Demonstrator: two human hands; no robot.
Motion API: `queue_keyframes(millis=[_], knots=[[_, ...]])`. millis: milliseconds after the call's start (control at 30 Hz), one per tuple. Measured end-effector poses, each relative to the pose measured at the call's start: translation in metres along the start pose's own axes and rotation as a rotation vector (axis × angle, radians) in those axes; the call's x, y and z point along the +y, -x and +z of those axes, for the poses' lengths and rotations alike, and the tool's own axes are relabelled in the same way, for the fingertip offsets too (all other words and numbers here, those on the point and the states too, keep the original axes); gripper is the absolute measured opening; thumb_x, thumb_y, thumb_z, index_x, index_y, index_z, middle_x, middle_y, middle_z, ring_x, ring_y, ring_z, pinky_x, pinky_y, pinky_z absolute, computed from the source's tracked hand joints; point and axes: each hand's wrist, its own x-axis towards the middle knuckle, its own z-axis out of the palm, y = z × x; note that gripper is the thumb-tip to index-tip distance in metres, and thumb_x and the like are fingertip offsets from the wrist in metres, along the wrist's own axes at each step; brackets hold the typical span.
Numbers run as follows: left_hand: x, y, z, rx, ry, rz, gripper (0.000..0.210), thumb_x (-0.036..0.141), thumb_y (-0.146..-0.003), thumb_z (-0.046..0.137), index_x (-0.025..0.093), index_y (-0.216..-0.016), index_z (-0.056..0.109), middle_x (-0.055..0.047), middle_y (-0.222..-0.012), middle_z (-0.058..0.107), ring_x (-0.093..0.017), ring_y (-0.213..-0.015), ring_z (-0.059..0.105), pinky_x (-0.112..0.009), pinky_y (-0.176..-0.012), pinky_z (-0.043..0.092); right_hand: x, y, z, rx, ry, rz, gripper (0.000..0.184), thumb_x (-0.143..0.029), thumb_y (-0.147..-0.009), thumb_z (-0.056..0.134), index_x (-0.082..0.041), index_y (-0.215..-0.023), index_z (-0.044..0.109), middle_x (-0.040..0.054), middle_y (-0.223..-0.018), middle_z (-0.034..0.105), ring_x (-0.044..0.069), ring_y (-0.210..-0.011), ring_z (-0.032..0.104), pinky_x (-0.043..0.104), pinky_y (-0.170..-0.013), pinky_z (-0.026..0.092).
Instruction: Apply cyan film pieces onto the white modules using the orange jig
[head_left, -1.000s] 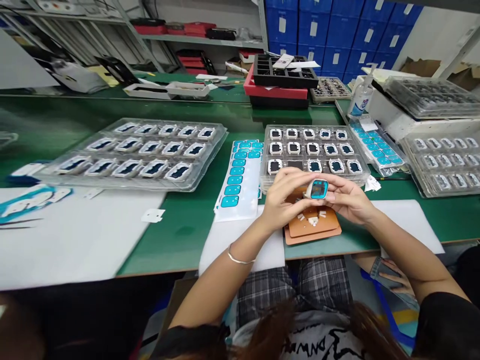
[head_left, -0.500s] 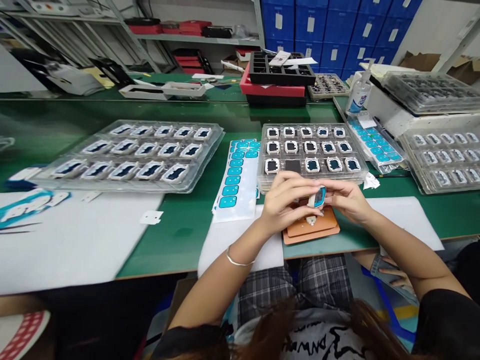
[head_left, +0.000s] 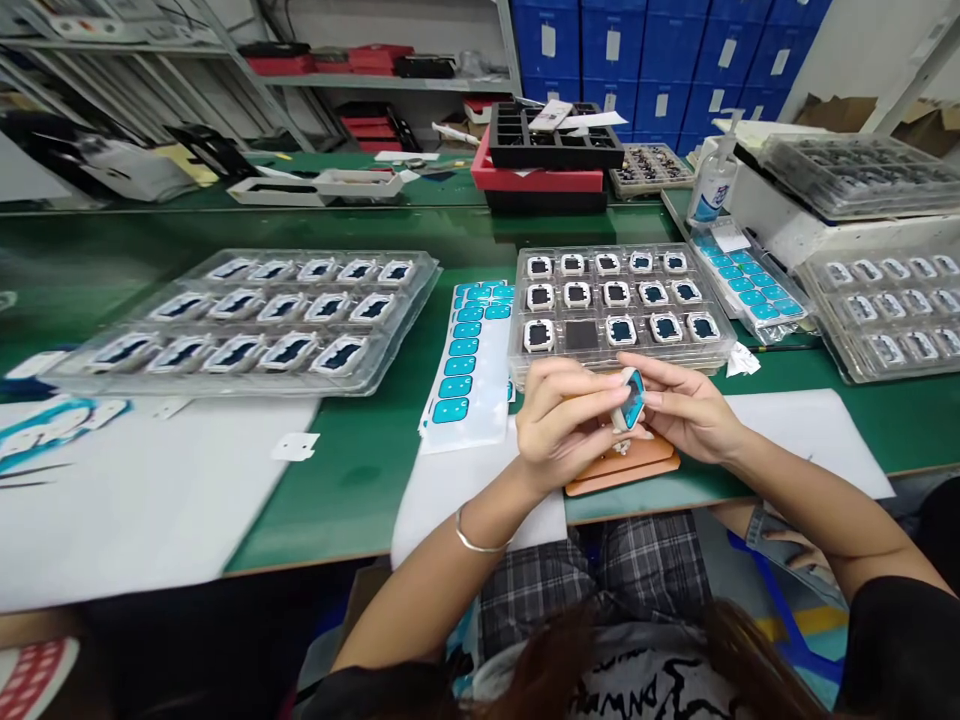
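Between my two hands, above an orange block (head_left: pixel 622 474), a small white watch case (head_left: pixel 631 402) with a blue film border around its dark opening is held up, tilted to the right. My left hand (head_left: pixel 556 415) pinches it from the left with thumb and fingers. From the right, my right hand (head_left: pixel 691 408) has its thumb and index finger closed on the blue edge. Just beyond my hands lies a clear tray (head_left: pixel 718 353) of similar watch cases, one front pocket of which shows only dark grey. Left of it are sheets of blue stickers (head_left: pixel 457 385).
A second filled tray (head_left: pixel 375 372) stands to the left, and another tray (head_left: pixel 855 362) to the far right. White foam sheets (head_left: pixel 814 440) cover parts of the green bench. A pump bottle (head_left: pixel 712 188) and stacked boxes (head_left: pixel 544 180) stand behind. Another person's hand (head_left: pixel 814 555) shows below right.
The watch case has been turned and tilted more steeply between my fingers. Both hands stay around it, my left hand having shifted slightly. The camera view has moved a little.
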Motion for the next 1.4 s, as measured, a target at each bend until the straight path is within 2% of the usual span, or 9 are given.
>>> queue_keyframes(millis=[233, 500, 733, 1067, 1400], knots=[[0.0002, 0.0025, 0.0015, -0.008, 0.025, 0.002, 0.031, 0.035, -0.083, 0.075, 0.029, -0.111, 0.062, 0.001, -0.094, 0.071, -0.016, -0.084, 0.059, -0.03, -0.067, 0.052, 0.0009, 0.0007, 0.0033, 0.037, -0.015, -0.019, 0.036, -0.023, -0.076, 0.076, -0.03, -0.112, 0.074, -0.0007, -0.095, 0.074, 0.01, -0.071, 0.059, 0.024, -0.067, 0.053], [0.0013, 0.0016, 0.0031, 0.007, 0.035, 0.05, 0.022, 0.023, -0.085, 0.073, 0.03, -0.103, 0.063, 0.004, -0.088, 0.07, -0.014, -0.08, 0.059, -0.029, -0.068, 0.051, 0.0014, 0.0026, 0.0045, 0.034, -0.014, -0.035, 0.032, -0.025, -0.077, 0.077, -0.032, -0.108, 0.075, -0.0023, -0.1, 0.074, 0.01, -0.075, 0.06, 0.024, -0.073, 0.053], [0.0027, 0.0021, 0.0039, 0.007, 0.068, 0.067, 0.018, 0.017, -0.084, 0.072, 0.023, -0.099, 0.064, 0.002, -0.088, 0.069, -0.014, -0.082, 0.058, -0.029, -0.07, 0.051, 0.0004, 0.0027, 0.0049, 0.042, 0.013, -0.051, 0.03, -0.032, -0.076, 0.081, -0.033, -0.105, 0.076, -0.0019, -0.096, 0.075, 0.01, -0.076, 0.063, 0.025, -0.075, 0.053], [0.003, 0.0017, 0.0027, -0.001, 0.065, 0.079, 0.023, 0.019, -0.085, 0.072, 0.027, -0.104, 0.064, 0.003, -0.087, 0.07, -0.014, -0.082, 0.059, -0.029, -0.07, 0.05, 0.0008, 0.0019, 0.0073, 0.043, 0.002, -0.062, 0.027, -0.035, -0.075, 0.082, -0.035, -0.102, 0.077, -0.0029, -0.094, 0.077, 0.01, -0.078, 0.066, 0.023, -0.074, 0.053], [0.0032, 0.0014, 0.0031, -0.001, 0.067, 0.102, 0.017, 0.018, -0.084, 0.073, 0.022, -0.098, 0.065, 0.002, -0.085, 0.07, -0.014, -0.082, 0.058, -0.03, -0.068, 0.05, 0.0008, 0.0027, 0.0093, 0.071, 0.02, -0.077, 0.027, -0.037, -0.074, 0.083, -0.035, -0.1, 0.077, -0.0014, -0.094, 0.077, 0.012, -0.079, 0.069, 0.026, -0.075, 0.055]])
